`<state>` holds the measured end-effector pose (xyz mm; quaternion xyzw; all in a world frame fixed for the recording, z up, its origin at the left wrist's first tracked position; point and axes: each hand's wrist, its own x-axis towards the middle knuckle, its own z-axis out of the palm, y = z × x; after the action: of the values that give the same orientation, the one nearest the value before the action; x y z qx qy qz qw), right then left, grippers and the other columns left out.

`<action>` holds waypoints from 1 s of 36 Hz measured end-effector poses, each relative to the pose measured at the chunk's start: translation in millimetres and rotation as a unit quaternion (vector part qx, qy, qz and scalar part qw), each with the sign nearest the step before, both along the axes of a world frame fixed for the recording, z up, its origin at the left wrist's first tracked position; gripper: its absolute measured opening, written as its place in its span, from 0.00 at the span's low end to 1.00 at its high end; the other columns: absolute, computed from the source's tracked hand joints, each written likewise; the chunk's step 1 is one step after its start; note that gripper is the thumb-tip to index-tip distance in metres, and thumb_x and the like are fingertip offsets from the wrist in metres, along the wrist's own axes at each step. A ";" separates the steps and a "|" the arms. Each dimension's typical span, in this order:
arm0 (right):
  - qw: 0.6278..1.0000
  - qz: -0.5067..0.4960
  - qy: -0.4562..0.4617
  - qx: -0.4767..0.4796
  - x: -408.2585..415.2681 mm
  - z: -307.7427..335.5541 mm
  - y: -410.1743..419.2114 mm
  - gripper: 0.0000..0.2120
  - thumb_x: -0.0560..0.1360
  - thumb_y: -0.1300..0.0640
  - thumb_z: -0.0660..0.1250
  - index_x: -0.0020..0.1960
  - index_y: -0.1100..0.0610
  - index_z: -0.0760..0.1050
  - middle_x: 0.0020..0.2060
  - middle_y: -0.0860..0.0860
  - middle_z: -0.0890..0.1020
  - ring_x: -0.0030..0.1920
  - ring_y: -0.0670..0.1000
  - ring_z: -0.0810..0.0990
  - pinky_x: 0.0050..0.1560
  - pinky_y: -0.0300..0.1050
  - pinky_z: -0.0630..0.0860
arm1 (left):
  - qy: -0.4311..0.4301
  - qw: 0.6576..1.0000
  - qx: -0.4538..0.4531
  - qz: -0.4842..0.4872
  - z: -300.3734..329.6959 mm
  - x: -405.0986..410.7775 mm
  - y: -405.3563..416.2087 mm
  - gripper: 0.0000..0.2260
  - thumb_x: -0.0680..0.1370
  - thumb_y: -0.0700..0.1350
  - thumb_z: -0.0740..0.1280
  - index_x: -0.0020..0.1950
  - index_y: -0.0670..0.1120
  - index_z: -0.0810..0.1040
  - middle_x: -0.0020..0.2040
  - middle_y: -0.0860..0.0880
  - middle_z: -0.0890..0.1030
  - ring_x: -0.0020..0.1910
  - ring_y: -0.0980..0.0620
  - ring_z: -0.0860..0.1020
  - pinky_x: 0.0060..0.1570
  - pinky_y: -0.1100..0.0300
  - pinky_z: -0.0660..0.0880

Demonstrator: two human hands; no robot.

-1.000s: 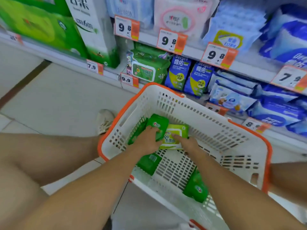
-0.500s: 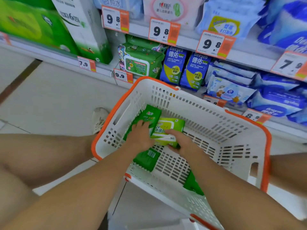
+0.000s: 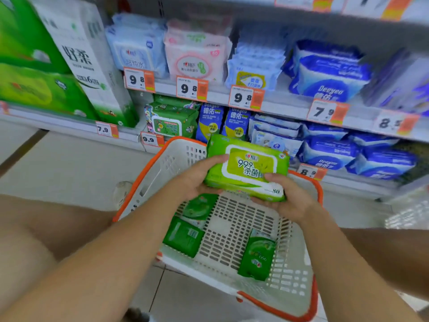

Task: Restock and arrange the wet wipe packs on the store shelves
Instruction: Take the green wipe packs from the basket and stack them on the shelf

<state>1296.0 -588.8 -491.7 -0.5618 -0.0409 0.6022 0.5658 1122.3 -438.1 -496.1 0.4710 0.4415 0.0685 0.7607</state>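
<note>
Lifted since the earlier frames: the light-green wet wipe pack (image 3: 248,167), which lay low in the basket, is now up above the basket's far rim, and the view has tilted up to show more shelving. Store shelves (image 3: 285,105): flat white ledges with orange-edged price tags, soft plastic packs in blue, pink, green rows. Basket (image 3: 148,173): white slotted rigid plastic, orange rim, on the floor by the bottom shelf. Pack: soft glossy rectangular pillow, white oval flap label, seems to be two stacked. Left hand (image 3: 197,180) grasps its left end, right hand (image 3: 287,198) cups its near right corner from beneath. Small dark-green packs (image 3: 183,237) remain in the basket. Step, as I judge it: carrying stock to shelf. Next needs finding the matching green slot, label facing out.
</note>
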 end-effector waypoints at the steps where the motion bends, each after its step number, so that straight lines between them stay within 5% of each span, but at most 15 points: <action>1: 0.999 0.017 -0.036 0.022 -0.5 13.6 5.3 0.17 0.67 0.58 0.74 0.56 0.56 0.79 0.50 0.54 0.87 0.49 0.55 0.86 0.51 0.58 0.83 | -0.006 0.998 0.056 -0.013 20.1 0.9 6.2 0.20 0.73 0.54 0.72 0.61 0.49 0.78 0.50 0.49 0.86 0.48 0.48 0.85 0.47 0.48 0.83; 5: 0.981 0.025 -0.165 0.097 -0.3 71.9 22.4 0.28 0.62 0.55 0.78 0.62 0.55 0.79 0.53 0.51 0.86 0.56 0.54 0.84 0.49 0.53 0.83 | -0.026 0.974 0.224 -0.005 87.4 -2.9 18.9 0.36 0.61 0.61 0.77 0.66 0.51 0.75 0.56 0.51 0.84 0.52 0.50 0.84 0.44 0.50 0.83; 9: 0.963 0.038 -0.212 0.164 0.2 117.2 25.7 0.21 0.69 0.59 0.75 0.61 0.57 0.79 0.52 0.53 0.86 0.53 0.55 0.86 0.46 0.48 0.83 | -0.065 0.954 0.289 0.041 119.0 -8.0 12.8 0.37 0.60 0.64 0.79 0.65 0.52 0.76 0.55 0.52 0.85 0.52 0.51 0.84 0.51 0.51 0.81; 13: 0.941 0.048 -0.278 0.186 1.6 145.7 23.9 0.21 0.69 0.60 0.76 0.62 0.58 0.79 0.53 0.53 0.86 0.54 0.54 0.85 0.57 0.53 0.81 | -0.088 0.946 0.310 0.030 138.1 -7.9 1.7 0.30 0.63 0.57 0.81 0.62 0.52 0.79 0.55 0.52 0.85 0.55 0.50 0.83 0.59 0.48 0.77; 19: 0.873 0.002 -0.405 0.270 29.2 230.4 30.7 0.14 0.72 0.61 0.74 0.57 0.54 0.81 0.48 0.47 0.87 0.48 0.46 0.86 0.46 0.36 0.81 | -0.157 0.891 0.426 0.009 227.8 28.4 13.6 0.20 0.72 0.44 0.75 0.63 0.52 0.77 0.51 0.58 0.85 0.50 0.61 0.83 0.48 0.69 0.79; 22: 0.827 -0.052 -0.476 0.294 61.5 284.2 44.4 0.11 0.73 0.58 0.74 0.55 0.54 0.82 0.47 0.45 0.87 0.47 0.42 0.85 0.43 0.30 0.78 | -0.180 0.846 0.501 0.024 292.0 70.2 36.1 0.14 0.73 0.47 0.75 0.57 0.54 0.78 0.44 0.64 0.85 0.44 0.67 0.82 0.46 0.73 0.77; 24: 0.793 -0.088 -0.533 0.281 86.1 315.7 56.1 0.06 0.73 0.54 0.75 0.50 0.52 0.83 0.43 0.41 0.86 0.41 0.35 0.83 0.38 0.25 0.75 | -0.190 0.821 0.537 0.039 327.2 103.1 52.4 0.13 0.73 0.51 0.75 0.55 0.55 0.78 0.45 0.63 0.85 0.45 0.66 0.82 0.52 0.66 0.78; 27: 0.763 -0.108 -0.586 0.250 126.8 341.9 78.1 0.09 0.74 0.49 0.74 0.50 0.53 0.84 0.45 0.44 0.87 0.45 0.41 0.85 0.51 0.41 0.81 | -0.176 0.795 0.578 0.041 354.0 148.9 78.0 0.17 0.73 0.55 0.75 0.59 0.54 0.78 0.51 0.58 0.84 0.51 0.59 0.83 0.59 0.54 0.78; 30: 0.742 -0.106 -0.631 0.199 162.2 349.2 96.5 0.14 0.72 0.45 0.75 0.51 0.54 0.84 0.47 0.49 0.87 0.50 0.52 0.85 0.58 0.57 0.79 | -0.127 0.777 0.617 0.011 357.5 180.3 95.7 0.25 0.72 0.61 0.72 0.66 0.53 0.75 0.57 0.58 0.82 0.56 0.56 0.80 0.62 0.54 0.75; 32: 0.724 -0.099 -0.661 0.172 181.8 351.3 108.8 0.17 0.72 0.42 0.74 0.51 0.55 0.83 0.46 0.50 0.86 0.49 0.53 0.84 0.56 0.54 0.80 | -0.072 0.763 0.642 -0.005 353.8 194.2 106.5 0.23 0.76 0.62 0.67 0.67 0.52 0.74 0.57 0.59 0.79 0.56 0.55 0.77 0.58 0.60 0.71; 36: 0.705 -0.106 -0.685 0.151 218.4 361.6 134.4 0.18 0.75 0.43 0.71 0.35 0.54 0.72 0.30 0.48 0.75 0.33 0.50 0.73 0.34 0.42 0.70 | -0.048 0.748 0.662 0.012 364.8 226.0 130.7 0.22 0.80 0.61 0.62 0.67 0.48 0.74 0.60 0.52 0.78 0.59 0.50 0.76 0.58 0.59 0.70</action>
<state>1514.4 -454.4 -130.1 -0.7272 -0.4481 -0.0265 0.5193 1348.3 -307.4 -131.3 0.8471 0.2537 0.3755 0.2775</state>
